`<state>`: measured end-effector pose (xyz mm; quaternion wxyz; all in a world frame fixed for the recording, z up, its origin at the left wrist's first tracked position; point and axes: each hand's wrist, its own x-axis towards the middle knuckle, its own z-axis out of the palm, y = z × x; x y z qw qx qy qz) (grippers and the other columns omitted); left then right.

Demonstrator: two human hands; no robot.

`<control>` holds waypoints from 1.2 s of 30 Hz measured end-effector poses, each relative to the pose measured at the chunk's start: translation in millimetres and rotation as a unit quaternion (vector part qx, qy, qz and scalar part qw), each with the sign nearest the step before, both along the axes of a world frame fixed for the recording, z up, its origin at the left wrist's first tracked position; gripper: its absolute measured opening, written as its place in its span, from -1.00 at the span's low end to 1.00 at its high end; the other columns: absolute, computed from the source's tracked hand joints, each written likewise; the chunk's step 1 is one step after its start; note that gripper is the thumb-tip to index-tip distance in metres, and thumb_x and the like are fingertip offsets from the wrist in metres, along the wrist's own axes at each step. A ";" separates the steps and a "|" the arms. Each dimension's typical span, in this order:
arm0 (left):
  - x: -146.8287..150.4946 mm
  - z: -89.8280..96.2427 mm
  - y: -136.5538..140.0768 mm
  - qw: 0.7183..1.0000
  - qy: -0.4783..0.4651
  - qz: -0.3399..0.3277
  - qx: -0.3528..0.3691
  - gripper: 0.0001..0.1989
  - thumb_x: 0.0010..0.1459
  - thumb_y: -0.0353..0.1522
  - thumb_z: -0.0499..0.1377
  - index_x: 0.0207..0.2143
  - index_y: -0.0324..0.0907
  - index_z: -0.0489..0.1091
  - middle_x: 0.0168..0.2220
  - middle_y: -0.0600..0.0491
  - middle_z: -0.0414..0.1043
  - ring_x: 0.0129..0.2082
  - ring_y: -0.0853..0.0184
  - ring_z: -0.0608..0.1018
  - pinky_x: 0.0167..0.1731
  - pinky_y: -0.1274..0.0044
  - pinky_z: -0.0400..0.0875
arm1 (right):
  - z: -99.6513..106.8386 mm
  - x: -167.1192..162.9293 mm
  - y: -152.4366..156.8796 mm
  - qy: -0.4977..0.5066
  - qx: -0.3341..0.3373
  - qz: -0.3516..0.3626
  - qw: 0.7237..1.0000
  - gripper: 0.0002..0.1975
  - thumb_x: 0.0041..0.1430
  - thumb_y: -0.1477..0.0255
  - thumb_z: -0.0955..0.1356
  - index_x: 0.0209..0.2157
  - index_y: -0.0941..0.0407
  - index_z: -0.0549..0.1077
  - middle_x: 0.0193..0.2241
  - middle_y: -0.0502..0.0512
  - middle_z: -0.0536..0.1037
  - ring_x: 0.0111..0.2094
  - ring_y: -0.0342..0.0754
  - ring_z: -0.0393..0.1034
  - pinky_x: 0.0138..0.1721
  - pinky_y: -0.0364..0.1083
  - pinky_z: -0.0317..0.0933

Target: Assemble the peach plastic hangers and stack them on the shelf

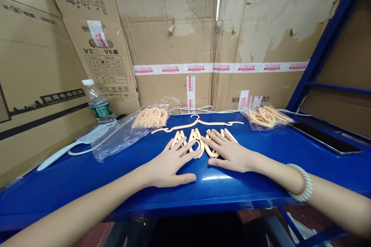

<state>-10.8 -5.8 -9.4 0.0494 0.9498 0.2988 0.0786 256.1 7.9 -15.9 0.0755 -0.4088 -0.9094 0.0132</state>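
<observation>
Here, left hand (169,166) and right hand (233,153) lie over folded hangers (198,137).

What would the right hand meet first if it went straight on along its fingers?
Likely the middle folded hanger, just past the right hand; whether they already touch is unclear.
</observation>
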 end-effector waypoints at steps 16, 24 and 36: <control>-5.4 3.5 9.3 1.000 -0.012 0.026 -0.005 -0.39 0.27 -0.06 -0.04 0.32 0.08 -0.10 0.36 -0.02 -0.17 0.34 -0.03 -0.12 0.21 -0.01 -0.23 | 4.4 2.9 20.8 0.118 0.060 -0.012 0.991 -0.31 0.26 0.01 0.15 0.30 0.08 0.05 0.29 0.30 0.05 0.30 0.23 -0.10 0.21 0.32 -0.15; -19.5 14.3 31.2 0.966 -0.220 0.124 0.052 -0.70 0.27 -0.23 -0.02 -0.10 -0.15 0.40 -0.06 -0.03 0.47 -0.04 0.20 0.47 0.01 0.37 0.30 | 10.5 68.7 82.5 0.276 0.103 -0.179 0.939 -0.64 0.25 0.32 0.19 -0.08 0.17 0.48 -0.10 0.24 0.54 -0.06 0.11 0.41 0.00 0.10 0.28; -37.8 13.1 55.0 0.946 -0.232 0.226 -0.010 -0.80 0.04 -0.30 0.10 -0.43 -0.18 0.51 -0.37 0.02 0.57 -0.37 0.26 0.54 -0.32 0.47 0.37 | -14.9 82.1 103.6 0.135 0.102 -0.096 0.981 -0.56 0.21 0.52 0.15 0.09 0.29 0.36 0.06 0.32 0.43 0.11 0.12 0.32 0.14 0.09 0.20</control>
